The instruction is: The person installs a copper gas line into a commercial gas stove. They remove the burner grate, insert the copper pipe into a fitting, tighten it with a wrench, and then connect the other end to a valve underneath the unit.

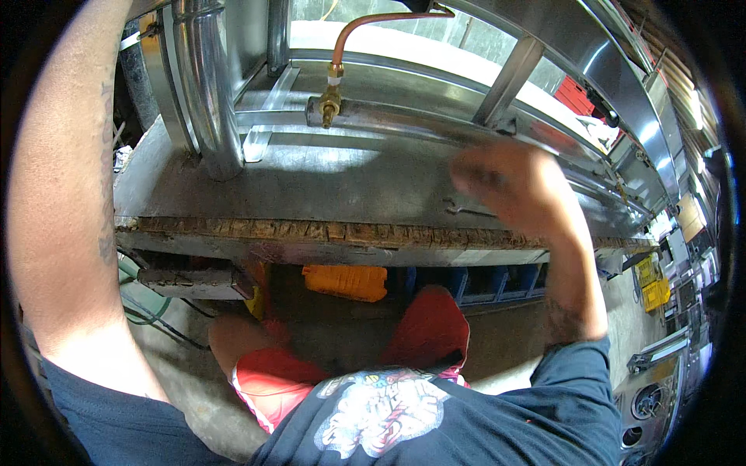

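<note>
My right hand (519, 186) is over the right part of the metal-topped bench, smeared by motion. Its fingers curl in, but whether they hold anything cannot be made out. A small open-ended wrench (465, 210) lies on the bench close by, its other end hidden behind that hand. My left arm (66, 179) reaches up past the upper left edge, so the left hand is out of sight. Ahead lies a metal pipe (396, 118) with a brass fitting (330, 105) at its left end. A bent copper tube (353, 29) rises from the fitting.
A stainless frame with a thick round leg (208, 93) stands on the bench (311, 182). The bench's front wooden edge (326, 231) is worn. Beneath are an orange bin (344, 282), blue bins (486, 284) and a green hose (144, 311). Yellow crates (655, 293) stand farther right.
</note>
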A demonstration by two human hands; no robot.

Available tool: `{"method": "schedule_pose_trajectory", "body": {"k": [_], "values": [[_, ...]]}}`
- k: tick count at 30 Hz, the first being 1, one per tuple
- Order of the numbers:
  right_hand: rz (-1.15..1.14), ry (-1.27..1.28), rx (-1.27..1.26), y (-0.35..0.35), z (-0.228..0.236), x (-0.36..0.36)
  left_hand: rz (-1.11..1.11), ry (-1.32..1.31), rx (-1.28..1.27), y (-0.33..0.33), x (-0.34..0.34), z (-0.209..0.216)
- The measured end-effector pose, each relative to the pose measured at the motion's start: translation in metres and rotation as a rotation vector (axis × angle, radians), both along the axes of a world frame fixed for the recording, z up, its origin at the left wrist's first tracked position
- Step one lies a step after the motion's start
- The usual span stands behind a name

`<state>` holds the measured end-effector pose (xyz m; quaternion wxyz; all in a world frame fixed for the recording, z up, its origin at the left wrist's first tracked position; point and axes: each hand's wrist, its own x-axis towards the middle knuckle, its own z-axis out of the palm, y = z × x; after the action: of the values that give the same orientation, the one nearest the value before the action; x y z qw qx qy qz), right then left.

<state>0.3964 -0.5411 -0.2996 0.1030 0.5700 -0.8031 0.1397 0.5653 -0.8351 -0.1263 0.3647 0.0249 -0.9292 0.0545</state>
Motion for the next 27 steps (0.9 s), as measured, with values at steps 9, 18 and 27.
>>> {"method": "schedule_pose_trajectory", "body": {"k": [9,18,27], "values": [[0.012,0.077,0.272,0.056,-0.032,-0.024,-0.117,-0.141,-0.447,-0.045,-0.022,0.031],[0.173,0.519,-0.098,-0.039,0.047,0.016,-0.071,-0.061,-0.179,-0.051,-0.024,0.022],[0.214,0.546,0.193,-0.162,0.050,-0.041,-0.059,0.025,-0.735,-0.079,-0.040,0.028]]}}
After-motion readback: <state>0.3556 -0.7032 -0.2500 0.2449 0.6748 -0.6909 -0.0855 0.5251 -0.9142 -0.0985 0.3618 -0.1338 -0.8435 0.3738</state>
